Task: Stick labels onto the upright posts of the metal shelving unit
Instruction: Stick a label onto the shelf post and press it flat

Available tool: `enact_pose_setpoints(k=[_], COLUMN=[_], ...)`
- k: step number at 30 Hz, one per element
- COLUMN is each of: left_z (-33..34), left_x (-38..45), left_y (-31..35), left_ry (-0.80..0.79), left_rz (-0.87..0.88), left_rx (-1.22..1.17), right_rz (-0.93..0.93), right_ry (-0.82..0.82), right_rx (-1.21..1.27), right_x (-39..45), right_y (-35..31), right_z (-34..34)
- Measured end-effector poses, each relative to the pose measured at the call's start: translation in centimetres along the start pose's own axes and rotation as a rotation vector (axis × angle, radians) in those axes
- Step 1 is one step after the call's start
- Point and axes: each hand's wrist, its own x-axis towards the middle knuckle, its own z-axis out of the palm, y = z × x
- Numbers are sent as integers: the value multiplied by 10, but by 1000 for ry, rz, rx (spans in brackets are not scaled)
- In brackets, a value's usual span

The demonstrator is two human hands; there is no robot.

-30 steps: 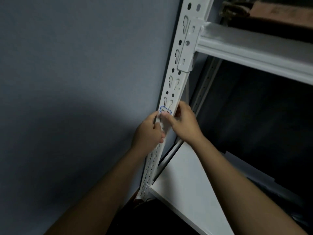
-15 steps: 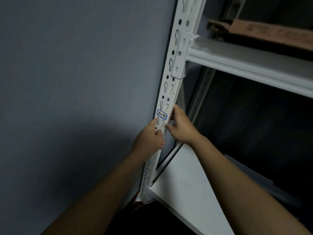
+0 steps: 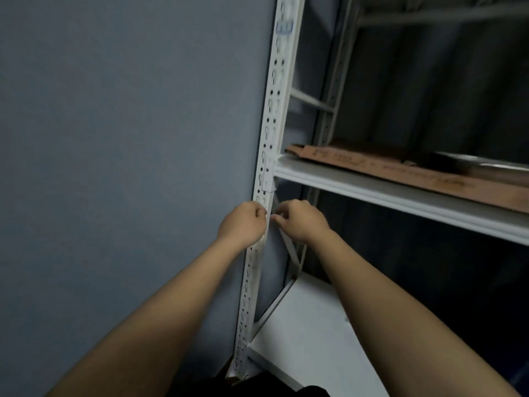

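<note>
A white perforated upright post [image 3: 274, 90] of the metal shelving unit runs from the top of the view down to the floor. A blue-bordered label [image 3: 284, 26] is stuck near the post's top. Just below the shelf bracket [image 3: 267, 179], my left hand [image 3: 243, 224] lies against the post's left side with its fingers curled onto the front face. My right hand [image 3: 300, 222] is at the post's right edge, curled fingertips pinching there. The stretch of post between my hands is hidden, and the view is blurred.
A white shelf beam [image 3: 400, 199] carries a flat brown cardboard sheet [image 3: 415, 173]. A lower white shelf board [image 3: 309, 333] lies under my right forearm. A grey wall [image 3: 128, 138] fills the left side. Rear posts and diagonal braces [image 3: 329, 104] stand behind.
The view has tilted up, so more of the post and a label near its top show. The label by my hands is no longer visible. Both hands have stayed together on the post.
</note>
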Motion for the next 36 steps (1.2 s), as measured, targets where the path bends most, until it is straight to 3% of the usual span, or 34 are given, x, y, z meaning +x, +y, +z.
enact_pose_setpoints(k=[7,14,20,27,36], left_z=[-86,-154,-170,-143,-132], left_x=[-27,2,75,182,239], left_y=[98,158,164,152,171], left_ry=[138,309,422,457,530], left_rz=[136,202,301,422,583], left_rx=[96,126,64,-49,-27], right_rz=[-121,-154,-130,-120,-253], right_ry=[198,374,458,636,545], right_rx=[-52,-5,195,565,878], right_x=[-33,-1,75,178,243], right_y=[-53,-78,-69,-42,-22], right_z=[-122,-198,-209,-194,-197])
